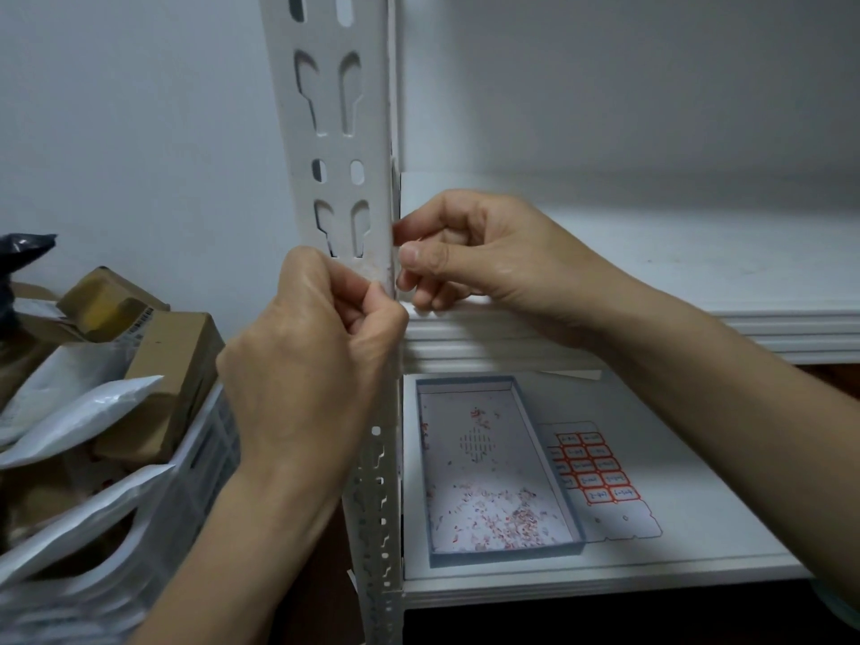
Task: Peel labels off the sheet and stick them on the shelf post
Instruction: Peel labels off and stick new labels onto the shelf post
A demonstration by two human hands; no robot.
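The white slotted shelf post (342, 146) rises through the middle of the view. My left hand (312, 360) is curled against its front corner edge, thumb and forefinger pinching at the post where a worn whitish patch shows. My right hand (470, 253) comes from the right side of the post, fingers curled, thumb and fingertips touching the same corner edge. Whether a label sits between the fingers I cannot tell. The label sheet (600, 477), white with red-bordered labels, lies on the lower shelf (698, 547).
A shallow blue-rimmed box lid (493, 472) holding red and white paper scraps lies left of the sheet. The upper shelf board (698, 272) runs behind my right hand. A white crate (186, 486) of cardboard boxes and white mailer bags stands at the left.
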